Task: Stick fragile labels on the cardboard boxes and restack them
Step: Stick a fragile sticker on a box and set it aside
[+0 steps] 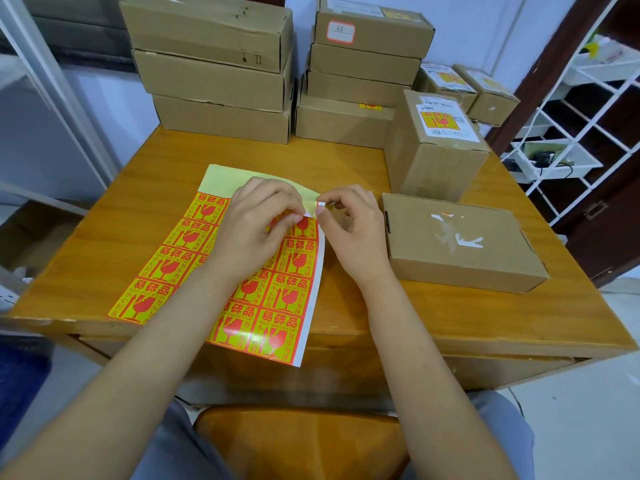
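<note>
Both hands work a fragile label's corner off the sticker sheet [221, 268] on the wooden surface [398, 317]: left hand [258, 226] pinches the sheet, right hand [349, 220] pinches the lifted corner [321, 205]. Peeling slowly and low should avoid tearing; the unlabelled cardboard box [460, 240] waits just right.

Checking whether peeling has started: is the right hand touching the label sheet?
Touching. The head view shows the right hand pinching the label sheet at its upper right corner.
</note>
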`<action>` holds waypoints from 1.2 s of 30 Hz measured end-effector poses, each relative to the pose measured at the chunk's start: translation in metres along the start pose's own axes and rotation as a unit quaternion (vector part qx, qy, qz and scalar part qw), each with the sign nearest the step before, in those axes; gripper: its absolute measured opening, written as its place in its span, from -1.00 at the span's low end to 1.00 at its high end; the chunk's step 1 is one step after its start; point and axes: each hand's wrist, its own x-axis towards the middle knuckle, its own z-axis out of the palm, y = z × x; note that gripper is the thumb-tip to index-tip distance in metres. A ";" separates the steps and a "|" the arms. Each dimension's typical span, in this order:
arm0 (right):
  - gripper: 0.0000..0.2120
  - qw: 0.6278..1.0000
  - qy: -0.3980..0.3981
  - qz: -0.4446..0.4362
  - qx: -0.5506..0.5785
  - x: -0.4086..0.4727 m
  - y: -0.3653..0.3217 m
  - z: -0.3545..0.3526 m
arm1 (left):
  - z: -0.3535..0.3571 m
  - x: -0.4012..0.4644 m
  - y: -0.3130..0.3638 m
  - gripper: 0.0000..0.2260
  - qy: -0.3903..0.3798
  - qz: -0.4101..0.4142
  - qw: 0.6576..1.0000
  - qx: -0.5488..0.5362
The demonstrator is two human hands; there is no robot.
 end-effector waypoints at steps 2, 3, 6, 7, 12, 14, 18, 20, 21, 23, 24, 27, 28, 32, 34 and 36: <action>-0.89 1.000 0.008 0.010 -0.004 0.000 0.000 0.000 | 0.000 0.000 0.000 -0.91 -0.003 0.000 1.000 0.000; -0.90 1.000 0.014 0.014 -0.007 0.000 0.000 0.000 | 0.001 0.000 0.000 -0.91 -0.005 -0.002 1.000 -0.001; -0.90 0.999 0.033 0.033 -0.008 0.001 -0.001 -0.001 | 0.001 -0.001 -0.001 -0.91 -0.009 -0.011 1.000 -0.003; -0.90 0.999 0.034 0.037 -0.011 0.001 -0.001 -0.001 | 0.001 -0.001 -0.001 -0.91 -0.011 -0.015 1.000 -0.004; -0.90 0.998 0.035 0.043 -0.034 0.001 0.000 0.000 | 0.001 -0.001 -0.002 -0.88 -0.017 -0.029 0.999 -0.001; -0.89 0.997 0.031 0.052 -0.042 0.001 0.002 0.000 | 0.000 -0.001 -0.002 -0.86 -0.016 -0.034 0.999 0.005; -0.88 0.995 0.005 0.071 -0.066 0.001 0.006 0.002 | -0.001 -0.002 -0.001 -0.88 -0.023 -0.056 0.998 0.010; -0.87 0.994 0.005 0.058 -0.095 0.001 0.007 0.002 | -0.001 -0.003 -0.001 -0.90 -0.030 -0.067 0.997 0.010; -0.86 0.992 0.010 0.038 -0.116 0.001 0.006 0.002 | -0.001 -0.003 -0.001 -0.91 -0.034 -0.072 0.997 0.008; -0.87 0.989 0.016 -0.014 -0.148 0.000 0.004 0.003 | -0.001 -0.002 -0.002 -0.91 -0.041 -0.080 0.996 -0.002; -0.89 0.988 0.008 -0.038 -0.150 -0.001 0.003 0.003 | -0.001 -0.002 -0.002 -0.90 -0.043 -0.084 0.995 -0.009; -0.88 0.988 -0.050 -0.061 -0.131 -0.004 -0.001 0.004 | -0.001 -0.001 -0.002 -0.89 -0.047 -0.090 0.994 -0.027; -0.88 0.988 -0.066 -0.058 -0.130 -0.004 -0.001 0.004 | -0.002 -0.001 -0.001 -0.88 -0.048 -0.091 0.994 -0.029; -0.85 0.981 -0.118 -0.022 -0.152 -0.003 0.002 0.006 | -0.002 0.000 -0.002 -0.86 -0.059 -0.101 0.993 -0.033; -0.88 0.980 -0.134 0.002 -0.145 -0.001 0.003 0.007 | 0.000 0.000 -0.005 -0.88 -0.065 -0.119 0.991 -0.007; -0.92 0.983 -0.132 0.020 -0.129 0.000 0.004 0.008 | 0.002 -0.002 -0.007 -0.88 -0.067 -0.157 0.984 0.043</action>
